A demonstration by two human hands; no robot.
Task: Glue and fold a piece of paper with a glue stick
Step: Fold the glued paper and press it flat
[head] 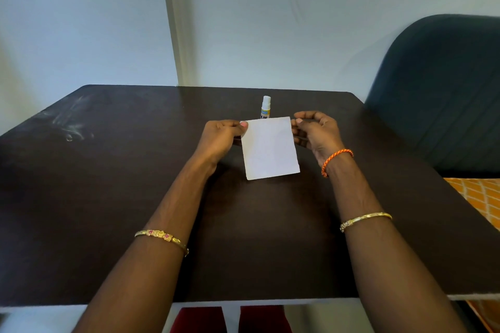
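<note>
A small white piece of paper is held up between both hands over the middle of the dark table. My left hand pinches its upper left corner. My right hand has its fingertips at the upper right corner, thumb and fingers curled around the edge. A white glue stick with a yellow and blue label stands upright, capped, just behind the paper; its lower part is hidden by the sheet.
The dark table reaches the pale wall at the back. A dark blue chair stands at the right rear corner. An orange patterned fabric shows beyond the right edge. Faint smears mark the table's left side.
</note>
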